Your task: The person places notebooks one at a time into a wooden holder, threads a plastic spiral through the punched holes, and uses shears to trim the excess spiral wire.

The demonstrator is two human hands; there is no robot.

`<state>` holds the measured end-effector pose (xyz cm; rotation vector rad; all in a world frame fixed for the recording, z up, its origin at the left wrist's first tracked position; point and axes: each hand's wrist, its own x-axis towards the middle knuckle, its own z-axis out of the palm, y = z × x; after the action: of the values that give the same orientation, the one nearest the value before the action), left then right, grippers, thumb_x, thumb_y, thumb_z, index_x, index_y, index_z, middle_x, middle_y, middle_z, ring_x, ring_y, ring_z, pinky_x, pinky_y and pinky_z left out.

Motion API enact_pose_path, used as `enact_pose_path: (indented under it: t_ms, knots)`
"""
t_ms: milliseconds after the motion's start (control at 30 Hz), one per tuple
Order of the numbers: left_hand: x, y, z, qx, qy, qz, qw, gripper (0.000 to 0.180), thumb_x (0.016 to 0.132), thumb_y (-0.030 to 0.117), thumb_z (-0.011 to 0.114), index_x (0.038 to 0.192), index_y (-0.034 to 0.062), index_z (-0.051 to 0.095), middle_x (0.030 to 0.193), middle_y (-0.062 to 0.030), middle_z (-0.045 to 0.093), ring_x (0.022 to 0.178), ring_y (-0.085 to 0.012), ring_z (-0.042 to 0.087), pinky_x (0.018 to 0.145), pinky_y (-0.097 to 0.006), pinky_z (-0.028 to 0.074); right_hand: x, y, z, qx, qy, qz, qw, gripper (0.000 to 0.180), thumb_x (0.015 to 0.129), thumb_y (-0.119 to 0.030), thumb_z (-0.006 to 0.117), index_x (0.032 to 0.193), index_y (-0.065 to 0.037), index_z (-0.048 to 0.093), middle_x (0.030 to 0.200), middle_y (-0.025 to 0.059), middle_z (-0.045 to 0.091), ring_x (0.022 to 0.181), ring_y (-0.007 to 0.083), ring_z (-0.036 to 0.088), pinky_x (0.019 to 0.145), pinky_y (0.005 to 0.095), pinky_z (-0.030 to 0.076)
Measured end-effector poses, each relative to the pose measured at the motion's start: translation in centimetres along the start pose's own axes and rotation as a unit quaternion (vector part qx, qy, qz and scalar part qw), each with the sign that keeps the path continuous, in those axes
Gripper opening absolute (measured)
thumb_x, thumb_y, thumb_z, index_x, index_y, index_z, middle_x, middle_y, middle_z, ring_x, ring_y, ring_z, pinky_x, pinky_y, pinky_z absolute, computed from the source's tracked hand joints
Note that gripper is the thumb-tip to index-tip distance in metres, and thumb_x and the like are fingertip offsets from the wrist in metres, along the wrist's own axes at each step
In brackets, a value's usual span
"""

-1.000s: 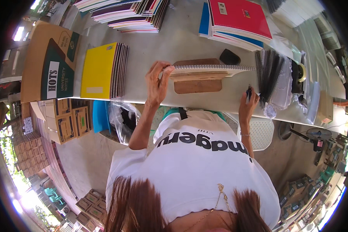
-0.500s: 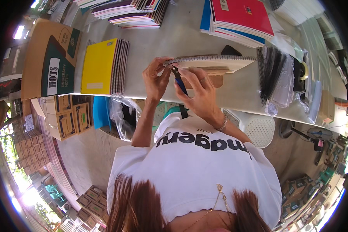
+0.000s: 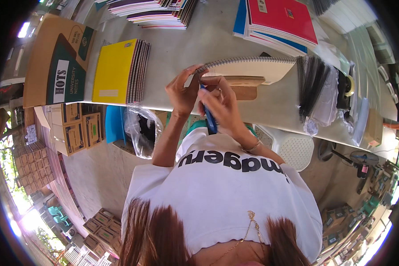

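Note:
A cream spiral-bound notebook (image 3: 252, 68) is tilted up off the grey table (image 3: 186, 48), over a brown wooden block (image 3: 244, 86). My left hand (image 3: 181, 91) grips the notebook's near left corner at the wire spiral. My right hand (image 3: 221, 104) is closed around a blue-handled tool (image 3: 209, 116), whose tip meets the spiral end at that same corner. Both hands touch at the corner.
A stack of yellow-covered spiral notebooks (image 3: 119, 71) lies to the left, beside a brown cardboard box (image 3: 57, 60). Red and blue notebooks (image 3: 279, 20) lie at the back. Black wire spirals (image 3: 312, 84) and plastic bags lie to the right. A white plastic stool (image 3: 288, 148) stands under the table.
My right hand came in from the black spirals at the right with the blue tool and now works at the notebook's left corner. The notebook has been tilted up.

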<state>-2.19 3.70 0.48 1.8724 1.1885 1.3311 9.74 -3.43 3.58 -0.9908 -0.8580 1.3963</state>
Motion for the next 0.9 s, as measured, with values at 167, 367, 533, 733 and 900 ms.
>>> enact_pose_path:
  t_ms: [167,367,533,733,900]
  knots:
    - [0.1,0.2,-0.1,0.019,-0.001,0.016,1.0,0.019,0.08,-0.006,0.067,0.097,0.0008,0.07,0.091,-0.0078,0.073,0.086,-0.0156,0.07,0.076,-0.027,0.055,-0.3,-0.1,-0.5,0.035,-0.039,0.033,0.998,0.034,0.095,-0.023,0.06,0.118,-0.001,0.047,0.093,0.0082,0.058,0.09,0.0152,0.06,0.078,0.0273,0.047]
    - [1.2,1.8,-1.6,0.06,-0.096,0.055,0.992,0.023,0.082,-0.002,0.066,0.105,0.0021,0.067,0.1,-0.0115,0.069,0.087,-0.022,0.07,0.074,-0.031,0.056,-3.2,3.7,-14.8,-0.593,-0.013,-0.146,0.792,0.039,0.08,-0.009,0.067,0.117,-0.005,0.054,0.112,0.0188,0.057,0.106,0.038,0.055,0.091,0.0469,0.045]
    - [1.3,1.9,-2.2,0.04,-0.092,0.018,0.995,0.023,0.085,-0.003,0.062,0.106,0.0044,0.066,0.1,-0.01,0.068,0.089,-0.0243,0.068,0.076,-0.033,0.054,-5.8,4.8,-24.5,-0.687,0.098,-0.124,0.71,0.039,0.083,-0.012,0.066,0.12,-0.008,0.054,0.117,0.0158,0.054,0.111,0.0366,0.05,0.095,0.0476,0.039]
    - [5.3,4.5,-10.5,0.182,0.046,0.104,0.977,0.02,0.088,0.0,0.06,0.106,0.006,0.064,0.091,-0.0093,0.068,0.081,-0.0223,0.067,0.071,-0.031,0.053,-5.6,6.4,-26.2,-0.692,0.173,-0.128,0.689,0.038,0.085,-0.018,0.067,0.121,-0.011,0.056,0.122,0.0123,0.053,0.113,0.0341,0.049,0.098,0.0477,0.036]
    - [7.7,5.1,-20.1,0.188,0.182,0.085,0.961,0.018,0.098,0.008,0.047,0.11,0.0007,0.058,0.105,-0.0105,0.06,0.094,-0.0157,0.057,0.087,-0.027,0.043,-5.5,7.3,-26.8,-0.688,0.195,-0.13,0.687,0.04,0.085,-0.021,0.068,0.122,-0.013,0.056,0.123,0.0114,0.053,0.115,0.0342,0.048,0.098,0.0475,0.035]
